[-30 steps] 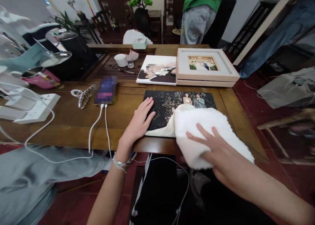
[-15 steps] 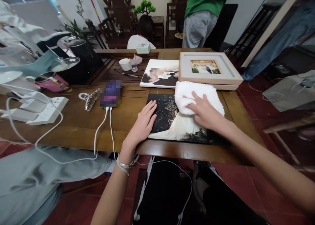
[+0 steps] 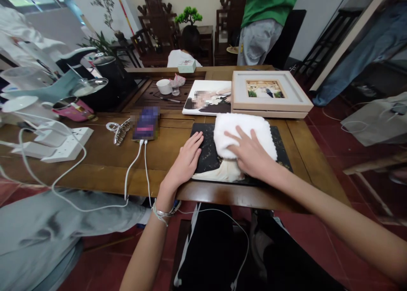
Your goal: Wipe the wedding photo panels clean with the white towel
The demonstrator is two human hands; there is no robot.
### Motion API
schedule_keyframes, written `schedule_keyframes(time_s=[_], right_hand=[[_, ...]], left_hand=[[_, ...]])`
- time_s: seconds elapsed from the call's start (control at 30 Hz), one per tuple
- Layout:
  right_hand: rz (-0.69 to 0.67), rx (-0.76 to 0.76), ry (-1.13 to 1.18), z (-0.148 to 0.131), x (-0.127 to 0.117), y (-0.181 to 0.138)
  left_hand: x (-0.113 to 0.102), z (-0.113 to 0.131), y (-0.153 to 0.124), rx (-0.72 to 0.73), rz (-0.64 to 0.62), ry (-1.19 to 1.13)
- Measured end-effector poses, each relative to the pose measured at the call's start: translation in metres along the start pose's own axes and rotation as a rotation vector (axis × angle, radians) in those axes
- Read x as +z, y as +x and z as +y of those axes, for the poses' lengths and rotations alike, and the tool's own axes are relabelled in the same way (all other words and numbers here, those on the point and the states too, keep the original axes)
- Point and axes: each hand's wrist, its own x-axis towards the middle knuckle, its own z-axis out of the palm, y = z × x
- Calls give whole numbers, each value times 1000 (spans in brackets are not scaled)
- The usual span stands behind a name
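Note:
A dark photo panel with a pale dress printed on it lies flat at the table's front edge. Spread over its upper middle is a folded white fluffy cloth. My right hand holds the cloth down against the panel, fingers apart on top of it. The part of the picture beneath the cloth is hidden. At the panel's left edge, my left hand rests with fingers stretched out and nothing in it.
Behind the panel sit a white-edged photo print and a stacked pale wooden frame. To the left are a phone with cables, a hair claw and a power strip. A person in green stands beyond the table.
My right hand has slid the white cloth leftward and slightly nearer across the panel, uncovering its right side. The left hand stays at the left edge. The view has shifted slightly.

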Motion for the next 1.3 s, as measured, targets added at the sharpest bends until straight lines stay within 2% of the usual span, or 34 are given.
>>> schedule_keyframes(time_s=[0.07,0.13,0.2,0.3,0.4,0.5,0.67,0.73,0.8,0.9,1.0,1.07,1.17,1.3], right_hand=[[12,44,-23,8,0,15],[13,66,-38,0,1,16],[-1,46,-33,-24,3,2],[-20,-62,35,-67,5,-32],[-53,-171,123,-88,3,-57],[-69,-159,133,-72,-2,-53],[-24,48,-4,-10,-4,-3],[16,107,-51,3,-1,11],[47,132,-83,2,3,14],[38,86,-86,-26,5,-5],[-5,-58,-2,-62,3,-35],[-31,-160,74,-75,1,-51],[-37,-218,129,-67,1,-58],[11,-47,35,-22,2,-35]], left_hand=[[0,0,0,-5,5,-11],[1,0,0,-16,18,-18],[1,0,0,-24,27,-17],[1,0,0,-25,24,-10],[1,0,0,-4,17,-12],[1,0,0,0,20,-19],[1,0,0,-12,26,-42],[1,0,0,-10,25,-47],[1,0,0,-4,31,-52],[2,0,0,-6,41,-47],[2,-1,0,-10,34,-30],[1,-1,0,-7,20,-23],[1,0,0,-6,10,-19],[1,0,0,-10,24,-31]])
